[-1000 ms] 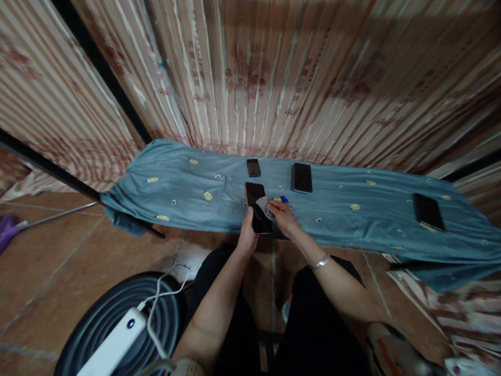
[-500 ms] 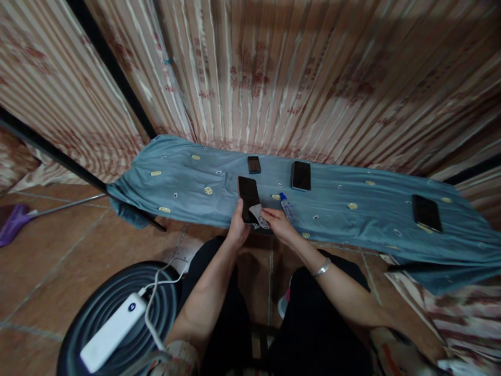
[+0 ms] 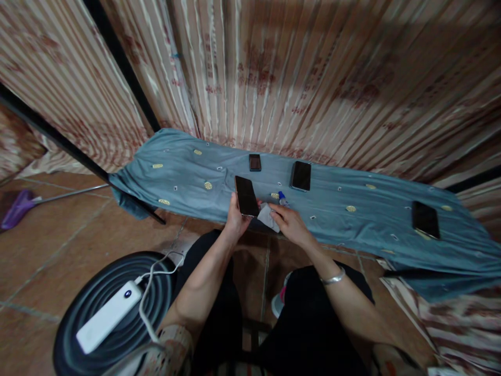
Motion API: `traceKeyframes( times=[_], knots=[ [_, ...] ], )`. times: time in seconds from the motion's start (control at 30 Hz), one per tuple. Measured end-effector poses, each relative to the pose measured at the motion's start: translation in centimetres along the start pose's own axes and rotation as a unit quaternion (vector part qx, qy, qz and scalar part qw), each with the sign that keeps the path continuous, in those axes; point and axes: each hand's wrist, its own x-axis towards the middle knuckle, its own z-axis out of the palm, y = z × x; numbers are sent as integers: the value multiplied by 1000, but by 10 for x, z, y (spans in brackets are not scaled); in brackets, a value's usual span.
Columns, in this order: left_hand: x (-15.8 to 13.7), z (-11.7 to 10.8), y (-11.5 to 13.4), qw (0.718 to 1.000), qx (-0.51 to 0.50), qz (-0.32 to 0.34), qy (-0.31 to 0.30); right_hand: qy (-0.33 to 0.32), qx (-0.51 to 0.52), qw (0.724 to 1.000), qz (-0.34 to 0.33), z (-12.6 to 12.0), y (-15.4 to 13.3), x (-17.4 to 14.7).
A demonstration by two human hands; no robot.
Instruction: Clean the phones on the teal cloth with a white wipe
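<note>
My left hand (image 3: 236,219) is closed around the lower edge of a dark-screened smartphone (image 3: 246,196), tilted above the front of the cloth-covered bench. In my right hand (image 3: 289,222) a small grey cloth (image 3: 269,216) is pinched, hanging beside the phone's lower right corner. Behind the right hand, a small bottle with a blue cap (image 3: 282,196) lies on the bench, partly hidden by that hand. Farther back are a small dark phone (image 3: 254,162) and a stack of dark phones (image 3: 301,176).
Another dark phone (image 3: 426,219) lies at the right of the blue-green bench cover (image 3: 188,177). Left of my legs, a white power bank (image 3: 109,317) with a cable rests on a round black ribbed stool (image 3: 156,292). A purple broom (image 3: 19,209) and black poles (image 3: 121,68) stand left.
My right hand and the grey cloth have moved off the phone's screen to the right. The phone has shifted slightly left, and the right hand now covers more of the bottle.
</note>
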Motion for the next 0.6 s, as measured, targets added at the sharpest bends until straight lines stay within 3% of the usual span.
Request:
traceKeyframes(
  times=[0.27, 0.6],
  knots=[
    [3, -2, -5, 1000, -15, -17, -16, 37, -91, 989, -107, 19, -9, -1],
    [5, -4, -8, 999, -27, -9, -29, 58, -88, 985, -139, 25, -17, -3]
  ],
)
